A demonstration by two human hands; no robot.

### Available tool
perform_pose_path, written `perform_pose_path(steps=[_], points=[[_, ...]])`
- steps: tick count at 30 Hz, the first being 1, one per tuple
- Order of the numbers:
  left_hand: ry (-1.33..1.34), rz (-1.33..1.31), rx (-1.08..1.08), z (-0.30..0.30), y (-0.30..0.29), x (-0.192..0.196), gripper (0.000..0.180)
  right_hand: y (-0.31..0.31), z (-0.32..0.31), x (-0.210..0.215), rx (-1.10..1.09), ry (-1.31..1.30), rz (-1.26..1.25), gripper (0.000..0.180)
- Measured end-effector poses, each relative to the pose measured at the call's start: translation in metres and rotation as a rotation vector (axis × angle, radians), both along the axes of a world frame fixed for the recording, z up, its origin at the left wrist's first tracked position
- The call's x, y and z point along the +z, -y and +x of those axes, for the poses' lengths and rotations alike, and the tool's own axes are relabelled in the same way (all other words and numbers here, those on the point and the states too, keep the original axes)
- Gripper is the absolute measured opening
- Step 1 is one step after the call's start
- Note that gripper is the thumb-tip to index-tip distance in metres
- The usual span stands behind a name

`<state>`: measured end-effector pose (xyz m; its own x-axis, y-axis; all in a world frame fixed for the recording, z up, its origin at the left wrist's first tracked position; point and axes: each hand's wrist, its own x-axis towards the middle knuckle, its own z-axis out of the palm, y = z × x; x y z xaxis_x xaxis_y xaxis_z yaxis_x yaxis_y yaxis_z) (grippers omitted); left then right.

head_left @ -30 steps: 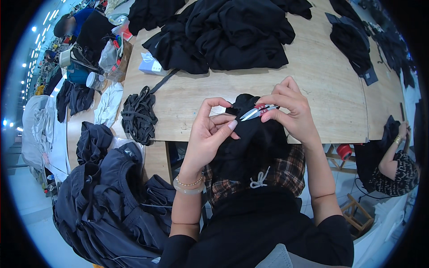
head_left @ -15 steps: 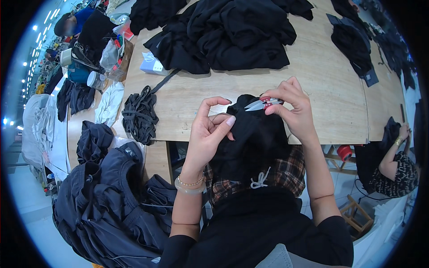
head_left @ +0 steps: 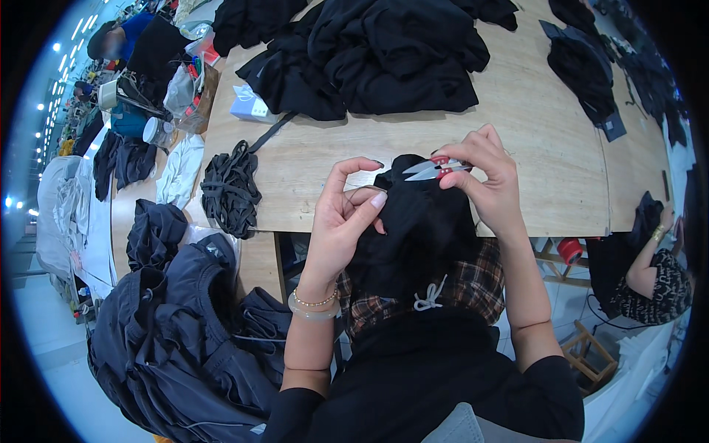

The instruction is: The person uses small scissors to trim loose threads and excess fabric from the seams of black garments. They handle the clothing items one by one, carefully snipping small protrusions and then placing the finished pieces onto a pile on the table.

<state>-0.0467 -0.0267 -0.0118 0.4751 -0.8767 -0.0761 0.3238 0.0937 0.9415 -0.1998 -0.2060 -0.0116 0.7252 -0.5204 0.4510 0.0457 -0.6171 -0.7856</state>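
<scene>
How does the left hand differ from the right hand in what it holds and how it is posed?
The right hand holds small snips; the left hand holds no tool and pinches the black garment. The left hand wears bracelets at the wrist; the right wrist is bare. Both touch the garment.

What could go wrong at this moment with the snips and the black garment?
1. The snips in the right hand point toward the left hand, which pinches the black garment close by; a slip might nick a finger.
2. The blades sit right over the cloth, so they might cut fabric rather than thread.
</scene>
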Motion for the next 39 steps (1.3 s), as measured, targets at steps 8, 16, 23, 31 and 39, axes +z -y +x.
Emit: perform_pose_path(steps=[8, 16, 23, 31, 39], points=[[0.043, 0.001, 0.019, -0.001, 0.001, -0.004, 0.036, -0.02, 0.008, 0.014, -0.033, 0.057, 0.13, 0.027], [-0.001, 0.009, -0.018, -0.009, 0.007, -0.002, 0.035, -0.02, 0.017, 0.005, 0.131, -0.024, -0.241, 0.026], [0.045, 0.071, -0.024, -0.003, 0.006, -0.015, 0.037, -0.022, 0.019, 0.01, 0.016, 0.019, -0.054, 0.023], [0.018, 0.031, -0.025, -0.002, 0.006, -0.016, 0.035, -0.022, 0.016, 0.01, 0.136, -0.034, -0.12, 0.021], [0.069, 0.089, 0.014, -0.003, 0.009, -0.014, 0.03, -0.023, 0.015, 0.004, 0.017, 0.014, 0.144, 0.02]])
